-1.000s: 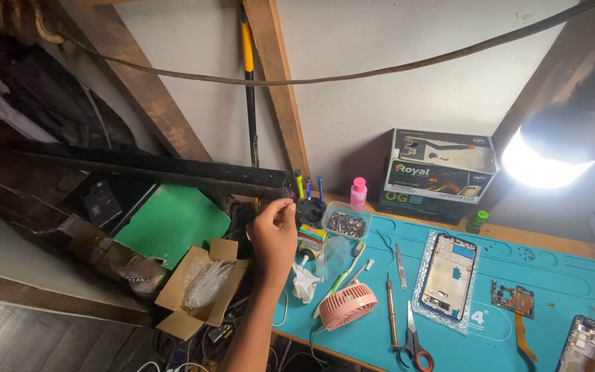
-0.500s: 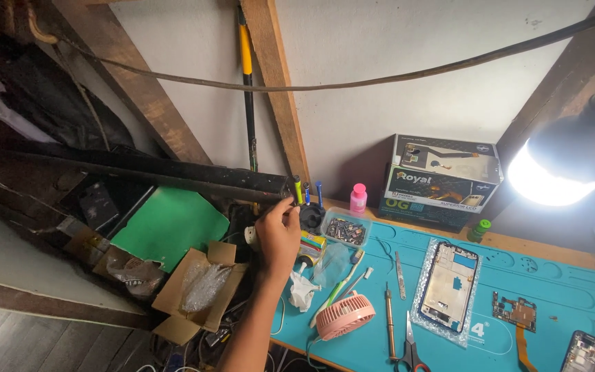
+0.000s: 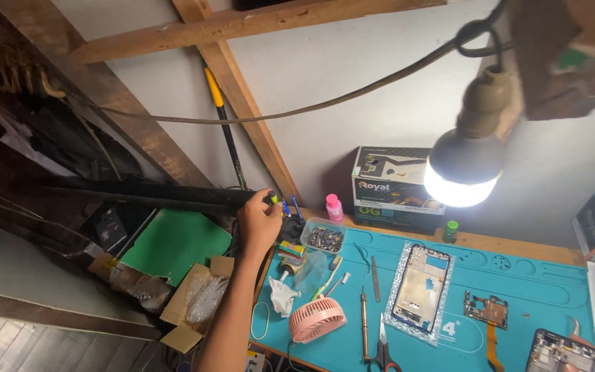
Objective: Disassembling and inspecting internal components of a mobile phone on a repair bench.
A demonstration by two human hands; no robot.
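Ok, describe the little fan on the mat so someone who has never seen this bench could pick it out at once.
Start at the blue work mat under the lit bulb and go to its near left part. The fan lies there, below the left hand, between a crumpled white tissue and a thin soldering iron. It is the only round, pink, grilled thing there.

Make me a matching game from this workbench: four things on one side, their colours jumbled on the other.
Things:
1. small fan
2. work mat
3. sheet left of the mat
4. small bottle by the printed box

Colours:
A. green
B. pink bottle, paler cap
C. salmon pink
D. turquoise blue

Pairs: 1-C, 2-D, 3-A, 4-B
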